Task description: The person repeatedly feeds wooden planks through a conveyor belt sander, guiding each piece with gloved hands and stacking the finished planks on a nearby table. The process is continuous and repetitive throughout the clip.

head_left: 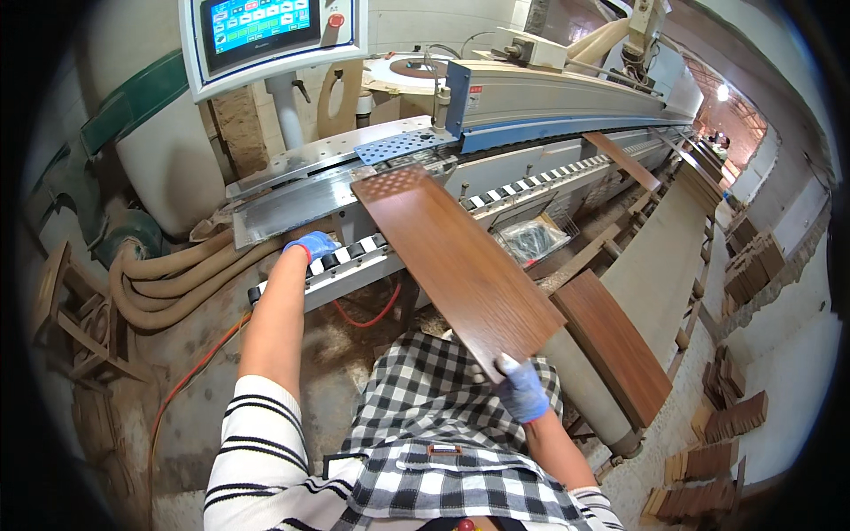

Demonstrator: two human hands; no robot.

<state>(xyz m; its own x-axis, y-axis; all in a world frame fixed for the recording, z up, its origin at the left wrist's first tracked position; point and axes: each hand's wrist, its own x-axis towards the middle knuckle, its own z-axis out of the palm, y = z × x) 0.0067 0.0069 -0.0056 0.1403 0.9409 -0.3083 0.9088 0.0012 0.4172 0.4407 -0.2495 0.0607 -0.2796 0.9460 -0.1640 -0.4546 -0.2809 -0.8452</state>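
Observation:
A long brown wood-grain board (460, 265) slants across the middle. Its far end lies over the bed of the edge-banding machine (567, 119), and its near end reaches toward my body. My right hand (521, 391), in a blue glove with pale fingertips, grips the near corner of this board. Over at the left, my left hand (312, 243), also blue-gloved, rests by the rail of black-and-white rollers (354, 251), apart from the board. Its fingers are too small and partly hidden to read.
A second brown board (613, 345) lies on the conveyor (655, 239) at the right. Another board (622, 161) sticks out farther along the machine. A control screen (261, 26) stands at the upper left, above thick hoses (168, 288). Stacked boards (735, 416) line the right wall.

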